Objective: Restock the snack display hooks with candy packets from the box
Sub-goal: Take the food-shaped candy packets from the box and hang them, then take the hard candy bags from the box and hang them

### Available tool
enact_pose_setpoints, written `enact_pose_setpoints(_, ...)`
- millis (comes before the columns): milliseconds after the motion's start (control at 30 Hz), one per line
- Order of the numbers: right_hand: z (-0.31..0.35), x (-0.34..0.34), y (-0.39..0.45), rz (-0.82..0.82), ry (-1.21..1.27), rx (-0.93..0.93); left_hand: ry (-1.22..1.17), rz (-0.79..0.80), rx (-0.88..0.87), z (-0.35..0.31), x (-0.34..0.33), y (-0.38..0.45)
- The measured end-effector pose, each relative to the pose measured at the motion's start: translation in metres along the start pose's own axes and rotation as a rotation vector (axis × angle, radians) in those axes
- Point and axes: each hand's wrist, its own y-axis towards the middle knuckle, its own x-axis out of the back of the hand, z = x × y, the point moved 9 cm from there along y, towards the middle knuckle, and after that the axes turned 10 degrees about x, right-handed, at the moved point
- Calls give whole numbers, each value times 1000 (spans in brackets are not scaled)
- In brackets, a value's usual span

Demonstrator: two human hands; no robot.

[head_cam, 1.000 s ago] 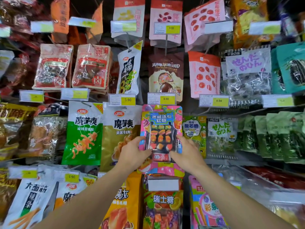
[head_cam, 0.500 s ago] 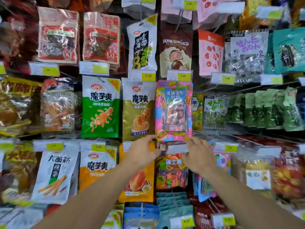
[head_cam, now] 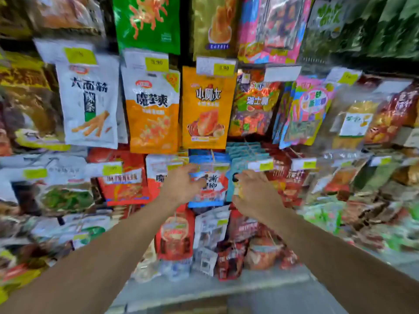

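Head view has dropped down the display: the pink candy packet that both hands steadied a second ago now hangs on its hook at the top edge, released. Left hand and right hand hover empty with fingers loosely curled before a blue packet lower down. Likely heading back toward the box, which is not visible.

Hooks packed w/ packets; open room below, by shelf ledge
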Motion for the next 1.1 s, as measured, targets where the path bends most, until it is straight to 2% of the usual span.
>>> enact_pose_setpoints(67, 9, -41, -7, 65, 4, 5, 36, 15, 59, 36, -20, -9)
enact_pose_setpoints(233, 35, -156, -35, 264, 95, -9, -71, 168, 256, 134, -85, -46)
enact_pose_setpoints(400, 49, -248, -69, 404, 133, 25, -129, 188, 422, 215, -139, -82)
enact_pose_setpoints(500, 50, -312, -91, 529, 165, 28, -197, 276, 571, 261, -182, -107)
enact_pose_setpoints(767, 34, -479, -151, 793, 250, 22, -83, 371, 796, 368, -292, -164)
enact_pose_setpoints(1100, -1, -685, -205, 1008, 306, 23, -231, 351, 1105, 513, -445, -214)
